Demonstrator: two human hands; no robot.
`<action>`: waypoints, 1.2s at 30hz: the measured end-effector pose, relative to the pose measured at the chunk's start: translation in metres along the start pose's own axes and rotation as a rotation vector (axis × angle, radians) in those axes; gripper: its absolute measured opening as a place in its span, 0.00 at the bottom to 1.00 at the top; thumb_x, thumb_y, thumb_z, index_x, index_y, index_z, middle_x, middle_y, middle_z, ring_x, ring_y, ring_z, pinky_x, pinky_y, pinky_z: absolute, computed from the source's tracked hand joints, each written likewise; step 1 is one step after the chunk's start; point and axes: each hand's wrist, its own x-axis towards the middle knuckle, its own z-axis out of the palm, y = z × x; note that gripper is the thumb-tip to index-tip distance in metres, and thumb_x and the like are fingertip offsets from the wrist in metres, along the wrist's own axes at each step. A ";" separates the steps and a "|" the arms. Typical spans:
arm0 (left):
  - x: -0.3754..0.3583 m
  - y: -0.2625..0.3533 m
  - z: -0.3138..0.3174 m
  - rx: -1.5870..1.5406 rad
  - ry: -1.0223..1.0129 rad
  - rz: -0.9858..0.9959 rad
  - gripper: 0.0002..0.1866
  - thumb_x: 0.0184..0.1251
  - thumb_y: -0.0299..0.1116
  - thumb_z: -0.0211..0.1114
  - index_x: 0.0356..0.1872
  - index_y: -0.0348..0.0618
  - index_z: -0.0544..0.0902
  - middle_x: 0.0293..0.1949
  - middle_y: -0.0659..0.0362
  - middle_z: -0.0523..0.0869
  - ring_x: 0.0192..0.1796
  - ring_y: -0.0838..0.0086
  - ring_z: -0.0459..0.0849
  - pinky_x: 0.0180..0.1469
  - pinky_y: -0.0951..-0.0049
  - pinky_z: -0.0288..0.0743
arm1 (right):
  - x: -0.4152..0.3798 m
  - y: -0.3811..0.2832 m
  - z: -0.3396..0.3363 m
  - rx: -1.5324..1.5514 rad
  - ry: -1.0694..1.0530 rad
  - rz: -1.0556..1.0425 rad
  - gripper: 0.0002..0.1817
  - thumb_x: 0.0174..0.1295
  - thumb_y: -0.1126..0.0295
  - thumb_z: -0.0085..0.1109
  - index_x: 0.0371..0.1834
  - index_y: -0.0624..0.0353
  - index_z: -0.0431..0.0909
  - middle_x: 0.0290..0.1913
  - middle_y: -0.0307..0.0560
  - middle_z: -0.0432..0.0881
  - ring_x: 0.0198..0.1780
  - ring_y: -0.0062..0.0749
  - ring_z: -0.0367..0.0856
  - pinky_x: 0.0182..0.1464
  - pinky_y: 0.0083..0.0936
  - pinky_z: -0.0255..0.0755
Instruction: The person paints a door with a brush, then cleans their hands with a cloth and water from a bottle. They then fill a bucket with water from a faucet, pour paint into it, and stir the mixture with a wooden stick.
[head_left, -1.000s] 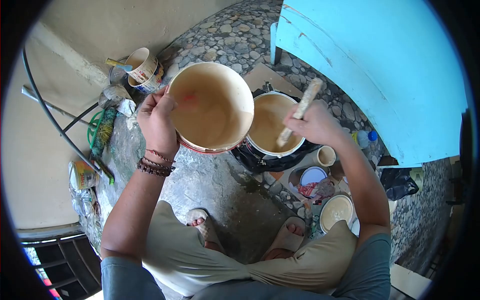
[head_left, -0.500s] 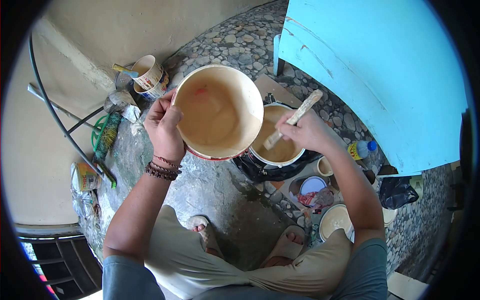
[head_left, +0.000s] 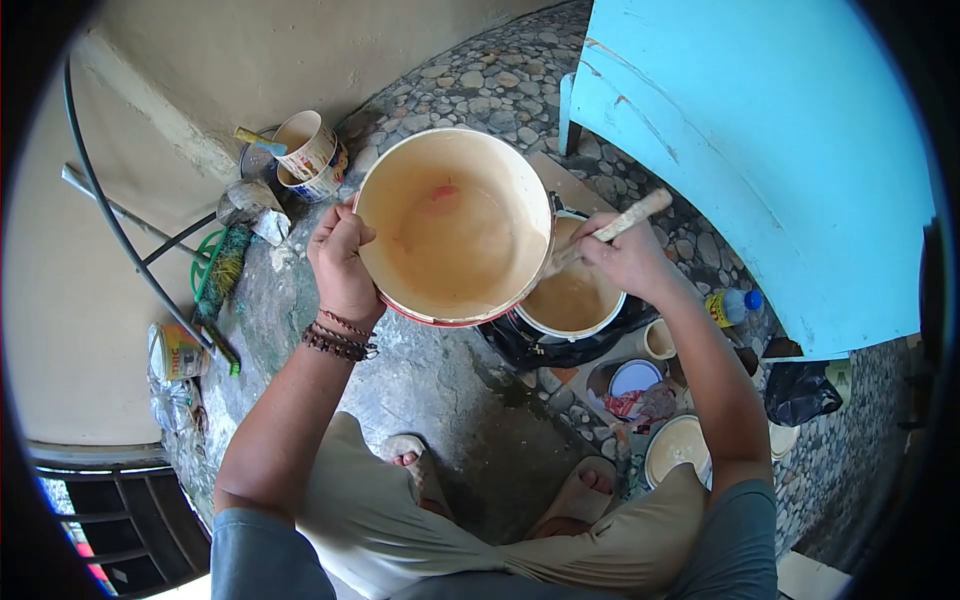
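My left hand (head_left: 345,262) grips the left side of a paint bucket (head_left: 455,225), thumb over the rim, its mouth tilted toward me. Beige paint coats the inside, with a small red patch on the wall. My right hand (head_left: 630,258) is closed around a paintbrush (head_left: 636,214) with a paint-crusted handle. The brush's lower end is blurred and lies right at the held bucket's lower right rim. Below it, a second bucket (head_left: 572,300) of beige paint stands on black plastic, partly covered by the held bucket.
Stacked tubs with a brush (head_left: 300,150) stand by the wall. A broom (head_left: 218,275) and paint can (head_left: 175,350) are left. A bottle (head_left: 733,306), a red cloth (head_left: 640,402) and a pale round container (head_left: 677,450) lie right, near a light-blue panel (head_left: 750,150).
The held bucket has shifted slightly right. The brush's lower end has come up from over the second bucket's paint to the held bucket's rim.
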 end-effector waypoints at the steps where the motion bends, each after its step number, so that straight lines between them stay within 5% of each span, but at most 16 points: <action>1: 0.000 -0.001 0.000 -0.001 0.003 0.002 0.08 0.58 0.25 0.47 0.22 0.38 0.72 0.29 0.62 0.72 0.32 0.79 0.67 0.40 0.77 0.66 | 0.001 0.004 -0.005 -0.001 -0.002 -0.003 0.07 0.58 0.73 0.55 0.34 0.65 0.81 0.24 0.44 0.82 0.27 0.23 0.80 0.31 0.22 0.73; 3: 0.001 -0.002 -0.005 0.143 -0.033 0.110 0.10 0.59 0.25 0.47 0.19 0.39 0.70 0.27 0.63 0.70 0.30 0.79 0.66 0.38 0.77 0.66 | 0.002 0.007 -0.017 -0.175 0.100 -0.014 0.07 0.56 0.73 0.55 0.32 0.64 0.81 0.22 0.43 0.80 0.25 0.24 0.79 0.31 0.23 0.73; 4: 0.000 -0.002 -0.007 0.146 -0.025 0.113 0.10 0.59 0.25 0.47 0.19 0.39 0.70 0.27 0.63 0.70 0.30 0.79 0.66 0.38 0.77 0.66 | -0.002 -0.007 -0.026 -0.278 0.038 0.146 0.09 0.56 0.67 0.57 0.33 0.60 0.83 0.31 0.53 0.85 0.33 0.41 0.85 0.37 0.33 0.77; 7: 0.001 -0.001 -0.013 0.094 -0.012 -0.023 0.11 0.61 0.25 0.47 0.17 0.42 0.67 0.24 0.64 0.69 0.28 0.79 0.66 0.36 0.77 0.66 | -0.016 -0.026 -0.031 -0.286 -0.160 0.141 0.11 0.57 0.66 0.57 0.34 0.61 0.83 0.30 0.52 0.85 0.34 0.41 0.86 0.37 0.33 0.77; 8: 0.003 -0.003 -0.016 0.069 0.001 -0.063 0.10 0.60 0.25 0.48 0.18 0.42 0.69 0.25 0.63 0.70 0.28 0.79 0.67 0.35 0.76 0.67 | -0.017 -0.031 -0.028 -0.211 -0.275 0.145 0.11 0.57 0.65 0.58 0.34 0.63 0.83 0.29 0.52 0.85 0.33 0.37 0.86 0.35 0.32 0.77; 12: 0.003 -0.005 -0.007 -0.085 0.018 -0.210 0.11 0.59 0.27 0.48 0.17 0.43 0.68 0.23 0.63 0.69 0.27 0.77 0.67 0.34 0.73 0.68 | -0.001 -0.016 -0.007 0.052 -0.160 0.141 0.08 0.60 0.69 0.58 0.33 0.64 0.81 0.24 0.43 0.83 0.26 0.22 0.82 0.32 0.21 0.74; 16: 0.006 -0.005 -0.014 -0.087 0.059 -0.283 0.11 0.59 0.27 0.49 0.17 0.44 0.67 0.24 0.63 0.69 0.27 0.76 0.68 0.34 0.72 0.68 | 0.005 0.006 -0.020 -0.164 0.076 0.024 0.08 0.60 0.70 0.57 0.32 0.64 0.80 0.24 0.43 0.82 0.25 0.22 0.81 0.31 0.21 0.74; 23: 0.010 -0.008 -0.021 -0.124 0.016 -0.266 0.09 0.58 0.26 0.48 0.18 0.43 0.69 0.26 0.62 0.72 0.29 0.75 0.71 0.35 0.72 0.69 | -0.010 -0.028 -0.020 -0.146 -0.221 0.151 0.08 0.60 0.69 0.58 0.34 0.63 0.81 0.24 0.42 0.82 0.27 0.22 0.81 0.30 0.21 0.73; 25: 0.009 -0.009 -0.016 -0.070 0.186 -0.278 0.07 0.57 0.27 0.50 0.21 0.40 0.73 0.27 0.62 0.75 0.29 0.75 0.72 0.35 0.73 0.69 | -0.003 -0.001 -0.012 -0.049 -0.159 0.037 0.08 0.59 0.69 0.58 0.34 0.62 0.81 0.24 0.42 0.82 0.28 0.20 0.80 0.30 0.22 0.72; 29: 0.017 -0.021 -0.040 0.058 0.094 -0.159 0.06 0.56 0.26 0.52 0.23 0.38 0.76 0.27 0.61 0.77 0.29 0.76 0.72 0.36 0.75 0.68 | -0.002 0.001 -0.025 -0.173 0.043 -0.011 0.07 0.59 0.69 0.58 0.32 0.62 0.81 0.23 0.42 0.82 0.26 0.21 0.78 0.30 0.22 0.72; 31: 0.005 -0.005 -0.020 0.156 0.146 -0.075 0.06 0.56 0.26 0.54 0.22 0.37 0.76 0.26 0.62 0.76 0.29 0.78 0.71 0.37 0.76 0.67 | -0.016 -0.013 -0.032 -0.307 -0.056 0.029 0.08 0.57 0.70 0.56 0.30 0.62 0.82 0.26 0.49 0.84 0.27 0.33 0.82 0.34 0.30 0.75; 33: 0.008 -0.010 -0.026 0.117 0.102 -0.084 0.06 0.56 0.24 0.55 0.21 0.37 0.75 0.29 0.60 0.79 0.32 0.77 0.74 0.39 0.76 0.68 | -0.019 -0.022 -0.023 -0.247 -0.112 0.018 0.08 0.56 0.70 0.56 0.29 0.62 0.82 0.26 0.49 0.84 0.26 0.34 0.82 0.33 0.29 0.75; 36: 0.008 -0.016 -0.017 0.079 0.065 -0.004 0.07 0.56 0.24 0.56 0.20 0.36 0.75 0.35 0.55 0.83 0.37 0.76 0.77 0.42 0.77 0.69 | -0.013 -0.017 -0.003 0.080 -0.134 0.094 0.07 0.58 0.71 0.57 0.34 0.62 0.81 0.25 0.43 0.82 0.27 0.21 0.79 0.30 0.21 0.71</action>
